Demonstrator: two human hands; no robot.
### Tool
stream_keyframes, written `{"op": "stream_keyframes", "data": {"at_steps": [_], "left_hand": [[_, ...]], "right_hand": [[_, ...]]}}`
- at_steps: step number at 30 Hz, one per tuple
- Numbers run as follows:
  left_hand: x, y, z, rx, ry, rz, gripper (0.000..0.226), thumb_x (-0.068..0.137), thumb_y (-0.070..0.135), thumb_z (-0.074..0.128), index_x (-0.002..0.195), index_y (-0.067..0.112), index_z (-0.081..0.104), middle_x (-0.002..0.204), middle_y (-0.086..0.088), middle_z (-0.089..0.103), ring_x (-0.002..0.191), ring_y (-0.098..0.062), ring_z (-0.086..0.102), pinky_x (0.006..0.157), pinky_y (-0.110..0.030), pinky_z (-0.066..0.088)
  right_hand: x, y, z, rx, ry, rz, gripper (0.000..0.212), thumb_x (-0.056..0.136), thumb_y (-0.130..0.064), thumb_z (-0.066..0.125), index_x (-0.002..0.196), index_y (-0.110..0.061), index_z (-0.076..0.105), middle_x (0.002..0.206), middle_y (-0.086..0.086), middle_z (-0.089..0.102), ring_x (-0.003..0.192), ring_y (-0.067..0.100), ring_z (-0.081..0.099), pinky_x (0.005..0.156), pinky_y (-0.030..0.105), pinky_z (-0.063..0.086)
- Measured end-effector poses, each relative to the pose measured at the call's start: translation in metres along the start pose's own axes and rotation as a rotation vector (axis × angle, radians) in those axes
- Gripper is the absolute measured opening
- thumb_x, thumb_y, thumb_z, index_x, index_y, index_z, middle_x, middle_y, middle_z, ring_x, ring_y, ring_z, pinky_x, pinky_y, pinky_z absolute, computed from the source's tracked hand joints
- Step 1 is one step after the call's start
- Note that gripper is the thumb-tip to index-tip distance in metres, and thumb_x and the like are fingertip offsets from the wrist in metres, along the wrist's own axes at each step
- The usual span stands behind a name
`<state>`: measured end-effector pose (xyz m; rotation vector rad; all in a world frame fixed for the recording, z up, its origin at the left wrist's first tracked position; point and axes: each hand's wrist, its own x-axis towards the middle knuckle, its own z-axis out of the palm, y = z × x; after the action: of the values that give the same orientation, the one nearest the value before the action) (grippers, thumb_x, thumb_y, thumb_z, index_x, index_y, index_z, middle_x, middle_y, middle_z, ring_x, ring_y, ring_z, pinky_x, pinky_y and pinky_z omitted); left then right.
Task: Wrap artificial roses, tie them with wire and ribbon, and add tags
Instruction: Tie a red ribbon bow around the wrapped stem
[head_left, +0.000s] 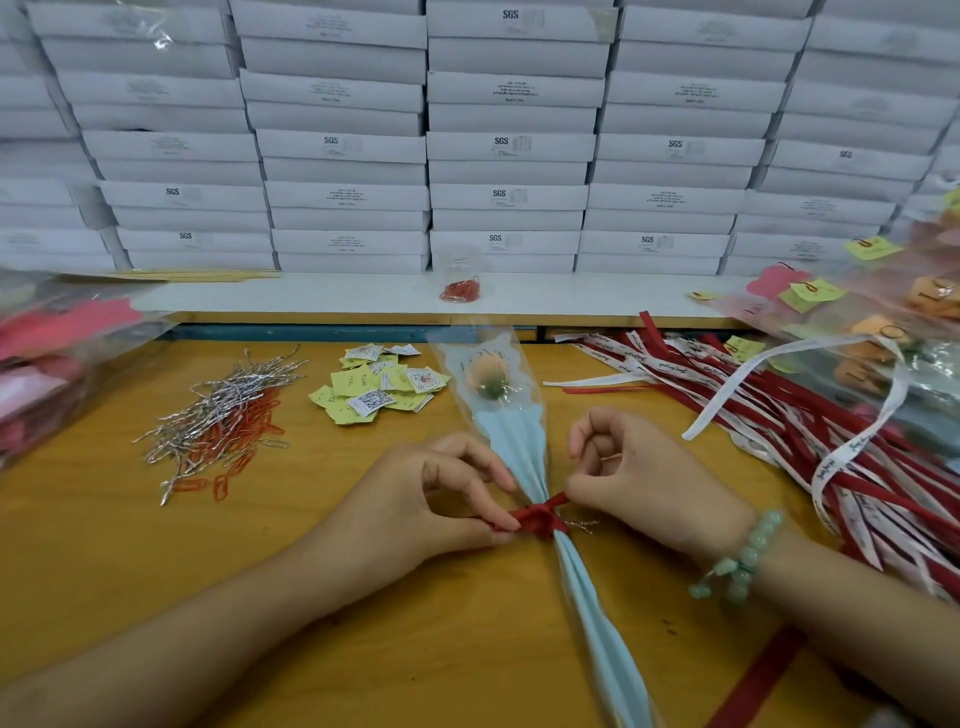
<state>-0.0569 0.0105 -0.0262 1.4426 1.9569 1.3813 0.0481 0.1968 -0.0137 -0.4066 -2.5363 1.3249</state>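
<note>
We see the rose (488, 376) lying flat on the glossy orange tabletop (337, 613), its peach bloom beyond both hands inside a clear crinkled film printed with "LOVE". Below the bloom, pale blue paper (514, 447) narrows in long pleats to a gathered waist that sits directly between the hands, then flares again towards us.

A satiny red ribbon (537, 517) is knotted round that waist. The left hand (447, 493) pinches one end of it between thumb and forefinger, other fingers arched above. The right hand (623, 478), fingers curled in, pinches the other end just right of the knot. A thin, kinked silver wire (582, 526) sticks out beneath the right hand. A bracelet (743, 558) of milky green beads circles the right wrist.

Beyond the left hand lie a tangle of silver wire ties (218, 410) mixed with red paper clips (249, 421), and a heap of small yellow and white tags (379, 387). Right of the right hand sprawl long flat strips (779, 415), red ones and white printed ones. Flat white boxes (509, 156) are stacked far beyond.
</note>
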Motion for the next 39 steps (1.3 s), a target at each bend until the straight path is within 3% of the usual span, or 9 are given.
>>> {"op": "stream_keyframes", "data": {"at_steps": [9,16,19,23,25,28,31,35,39], "left_hand": [[0.001,-0.001,-0.005,0.023,-0.044,-0.063,0.01,0.07,0.021,0.083,0.07,0.03,0.079,0.111,0.018,0.067,0.109,-0.002,0.061,0.096,-0.018,0.045],[-0.002,0.0,-0.005,-0.006,-0.12,-0.097,0.023,0.082,0.01,0.076,0.074,0.031,0.072,0.138,0.02,0.054,0.123,0.007,0.052,0.104,-0.015,0.041],[-0.003,-0.002,-0.005,-0.06,-0.136,-0.089,0.019,0.086,0.002,0.07,0.078,0.02,0.067,0.133,0.013,0.061,0.125,0.003,0.052,0.104,-0.016,0.04],[-0.005,0.001,-0.007,-0.118,-0.111,-0.09,0.015,0.092,0.0,0.054,0.079,0.006,0.06,0.12,0.005,0.07,0.117,-0.007,0.061,0.095,-0.019,0.048],[-0.004,0.004,-0.008,-0.113,-0.035,-0.065,0.019,0.087,0.012,0.047,0.08,0.002,0.061,0.11,0.003,0.073,0.109,-0.01,0.065,0.09,-0.017,0.048],[0.001,-0.002,-0.016,0.075,0.296,0.013,0.022,0.085,0.02,0.047,0.075,0.011,0.064,0.092,0.009,0.072,0.096,-0.003,0.063,0.084,-0.009,0.041],[0.006,-0.02,-0.044,0.376,0.543,0.033,0.017,0.091,0.007,0.054,0.083,0.018,0.063,0.094,0.008,0.066,0.098,-0.005,0.057,0.086,-0.008,0.037],[0.004,-0.053,-0.087,0.814,0.481,-0.157,0.025,0.091,0.005,0.058,0.11,0.02,0.063,0.118,0.001,0.063,0.118,-0.021,0.052,0.104,-0.043,0.039],[0.003,-0.06,-0.094,0.909,0.392,-0.217,0.027,0.09,0.027,0.067,0.116,0.022,0.07,0.119,0.001,0.068,0.118,-0.023,0.057,0.101,-0.049,0.042]], "right_hand": [[0.003,0.007,-0.005,-0.305,0.053,-0.012,0.021,0.076,-0.013,0.068,0.084,-0.023,0.052,0.07,-0.004,0.059,0.059,0.003,0.049,0.054,0.017,0.036],[0.002,0.01,-0.001,-0.244,0.059,-0.132,0.023,0.086,-0.035,0.058,0.106,-0.035,0.048,0.08,-0.01,0.059,0.058,0.0,0.053,0.056,0.015,0.038],[-0.001,0.01,0.001,-0.24,0.002,-0.203,0.027,0.09,-0.045,0.05,0.117,-0.042,0.049,0.083,-0.012,0.059,0.059,0.002,0.057,0.058,0.013,0.041],[-0.002,0.01,0.003,-0.186,-0.016,-0.21,0.019,0.094,-0.042,0.048,0.099,-0.033,0.065,0.078,-0.012,0.061,0.058,0.013,0.059,0.064,0.031,0.049],[-0.001,0.01,0.004,-0.131,-0.039,-0.205,0.019,0.096,-0.035,0.05,0.095,-0.03,0.067,0.077,-0.008,0.064,0.053,0.011,0.055,0.061,0.029,0.049],[-0.002,0.01,0.004,-0.057,-0.094,-0.201,0.021,0.098,-0.031,0.049,0.095,-0.028,0.07,0.076,-0.005,0.067,0.054,0.004,0.055,0.059,0.02,0.046],[-0.004,0.009,0.005,0.007,-0.154,-0.212,0.027,0.099,-0.031,0.047,0.092,-0.023,0.072,0.074,-0.001,0.069,0.054,0.005,0.054,0.059,0.018,0.044],[-0.005,0.007,0.007,0.087,-0.237,-0.226,0.034,0.101,-0.029,0.045,0.09,-0.015,0.074,0.07,0.006,0.07,0.052,0.01,0.052,0.058,0.019,0.043],[-0.005,0.007,0.008,0.132,-0.264,-0.22,0.036,0.1,-0.028,0.044,0.089,-0.011,0.074,0.066,0.008,0.069,0.05,0.012,0.049,0.056,0.018,0.042]]}}
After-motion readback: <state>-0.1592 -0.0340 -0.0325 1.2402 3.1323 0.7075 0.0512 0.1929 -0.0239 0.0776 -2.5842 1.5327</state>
